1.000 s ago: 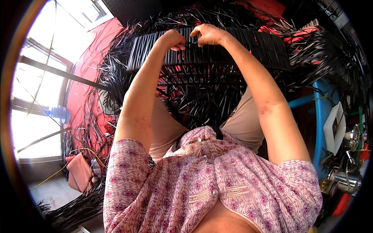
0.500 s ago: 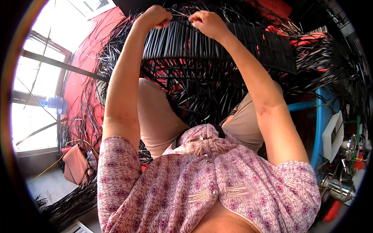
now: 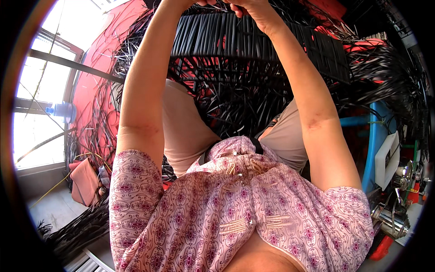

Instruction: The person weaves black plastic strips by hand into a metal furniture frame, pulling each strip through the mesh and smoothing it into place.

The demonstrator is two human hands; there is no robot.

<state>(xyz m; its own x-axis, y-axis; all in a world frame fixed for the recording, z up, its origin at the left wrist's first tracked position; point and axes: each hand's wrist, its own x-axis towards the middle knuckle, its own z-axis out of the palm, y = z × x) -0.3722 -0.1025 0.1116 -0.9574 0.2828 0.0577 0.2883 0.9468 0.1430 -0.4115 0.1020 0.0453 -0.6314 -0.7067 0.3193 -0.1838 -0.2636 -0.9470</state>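
Both my hands are at the upper edge of the view, beyond a black woven panel (image 3: 213, 36) of close-set strips on a frame in front of my knees. The frame cuts off most of my left hand (image 3: 201, 2); the fingertips that show are curled. Close beside it is my right hand (image 3: 248, 6), its fingers bent and closed in a pinch. Whatever either hand holds is too small or hidden to make out. Loose black strips (image 3: 244, 109) hang and lie under the panel, between my legs.
Heaps of black strips (image 3: 385, 68) lie at the right over red material. A blue curved rim (image 3: 376, 145), a white tray-like piece (image 3: 388, 161) and metal machine parts (image 3: 392, 217) stand at right. At left are a window (image 3: 43, 104), a blue bottle (image 3: 63, 111) and a pinkish bag (image 3: 84, 181).
Both hands have moved farther away, partly past the upper edge, and closer together. The panel appears slightly higher in the view.
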